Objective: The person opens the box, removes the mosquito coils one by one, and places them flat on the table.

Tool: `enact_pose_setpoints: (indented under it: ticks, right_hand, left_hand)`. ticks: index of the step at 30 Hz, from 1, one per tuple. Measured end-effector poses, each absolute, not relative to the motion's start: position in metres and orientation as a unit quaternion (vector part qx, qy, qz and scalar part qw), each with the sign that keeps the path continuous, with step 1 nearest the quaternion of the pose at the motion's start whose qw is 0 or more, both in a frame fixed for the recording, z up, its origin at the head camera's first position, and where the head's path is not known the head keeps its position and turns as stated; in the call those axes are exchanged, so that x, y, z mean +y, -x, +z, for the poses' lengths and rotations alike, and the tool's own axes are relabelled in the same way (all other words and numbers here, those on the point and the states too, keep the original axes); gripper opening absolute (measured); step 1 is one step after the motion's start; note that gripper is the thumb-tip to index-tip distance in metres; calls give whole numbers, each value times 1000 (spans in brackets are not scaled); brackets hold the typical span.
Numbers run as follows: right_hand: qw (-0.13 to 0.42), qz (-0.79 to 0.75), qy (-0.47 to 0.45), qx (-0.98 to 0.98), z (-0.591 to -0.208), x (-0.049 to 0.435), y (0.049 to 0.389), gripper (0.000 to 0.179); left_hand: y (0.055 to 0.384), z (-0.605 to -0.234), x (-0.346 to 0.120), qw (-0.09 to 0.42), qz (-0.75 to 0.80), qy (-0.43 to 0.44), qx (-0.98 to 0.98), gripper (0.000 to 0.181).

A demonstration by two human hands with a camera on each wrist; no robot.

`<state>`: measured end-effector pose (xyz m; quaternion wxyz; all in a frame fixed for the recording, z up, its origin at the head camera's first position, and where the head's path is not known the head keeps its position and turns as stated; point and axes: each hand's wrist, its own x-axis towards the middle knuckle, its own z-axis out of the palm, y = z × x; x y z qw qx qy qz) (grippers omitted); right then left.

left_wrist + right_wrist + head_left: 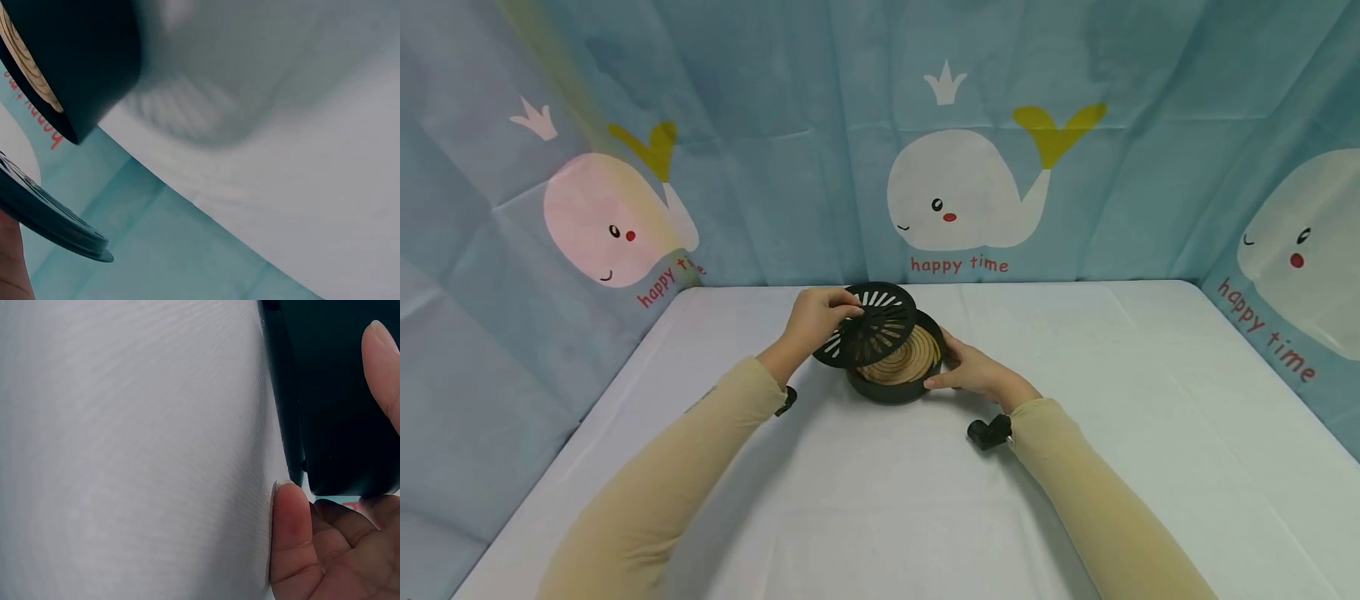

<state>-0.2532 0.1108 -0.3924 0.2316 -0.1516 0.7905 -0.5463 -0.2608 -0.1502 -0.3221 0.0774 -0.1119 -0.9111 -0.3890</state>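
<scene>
My left hand [811, 321] pinches a black round slotted lid [880, 332] near its middle and holds it tilted over the left side of a black round mosquito coil holder [891, 394]. Inside the holder lies a tan spiral mosquito coil [912, 360], partly hidden behind the lid. In the left wrist view the lid [53, 215] shows edge-on, apart from the holder [100, 56]. My right hand [979, 372] grips the holder's right side, thumb at the front and fingers behind. Up close in the right wrist view, the thumb [382, 365] lies along the holder's dark wall [337, 412].
The holder stands on a white-covered table [880, 500], toward the far edge. Behind and beside the table hangs a blue cloth [790, 200] printed with whales. A small black camera [989, 432] is strapped at my right wrist.
</scene>
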Motion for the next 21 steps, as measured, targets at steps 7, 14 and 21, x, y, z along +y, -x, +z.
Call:
enact_pose_setpoints:
  ticks: [7,14,21]
  right_hand:
    - [235,-547,147,790,-392,110,252,106]
    - [236,-542,140,794,-391,110,252,107]
    - [238,-538,134,797,-390,110,251,108]
  left_hand:
    - [254,-319,-165,80,-380,97,-916,17]
    - [249,-318,-177,84,-377,85,-918,18]
    - [244,-322,-191,94,-386,78,-914,17]
